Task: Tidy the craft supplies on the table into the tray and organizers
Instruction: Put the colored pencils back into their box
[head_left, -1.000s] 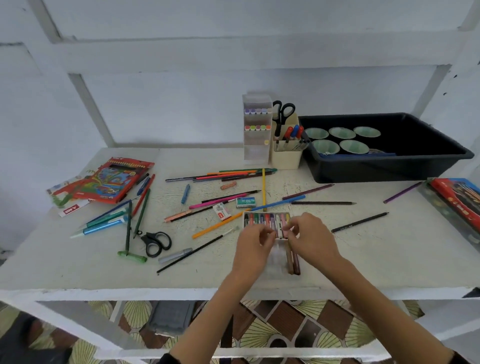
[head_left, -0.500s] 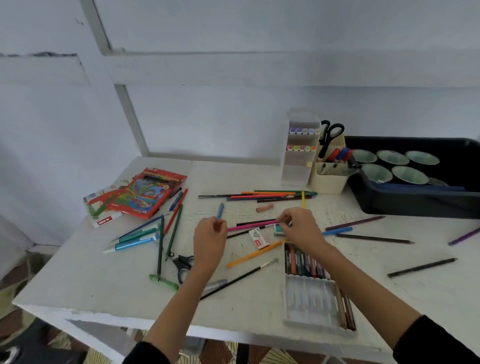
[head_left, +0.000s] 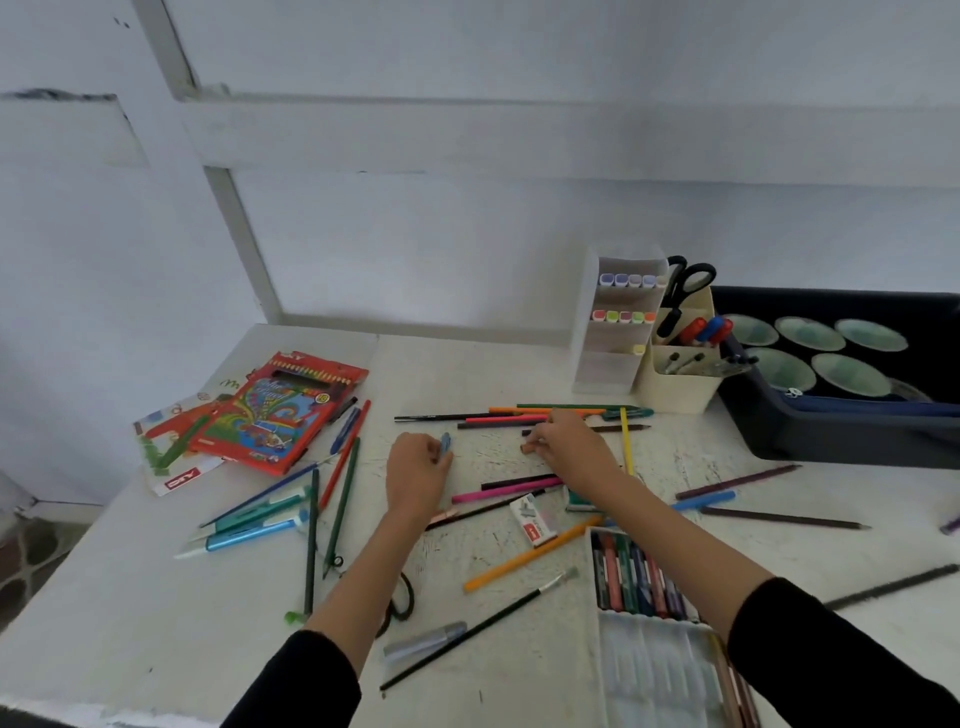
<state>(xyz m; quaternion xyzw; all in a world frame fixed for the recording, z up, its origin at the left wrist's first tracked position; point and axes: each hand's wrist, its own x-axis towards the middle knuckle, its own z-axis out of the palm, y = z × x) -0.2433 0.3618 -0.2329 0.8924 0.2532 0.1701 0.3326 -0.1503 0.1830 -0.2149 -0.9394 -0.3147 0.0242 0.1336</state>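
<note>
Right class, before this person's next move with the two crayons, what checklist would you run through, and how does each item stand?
1. Left hand holds the blue crayon: ok.
2. Right hand pinches the brown crayon: ok.
3. Crayon case open, with room free: ok.
4. Loose pencils off the table: not ok, many lie scattered.
5. Both crayons fit the free slots: cannot tell.
</note>
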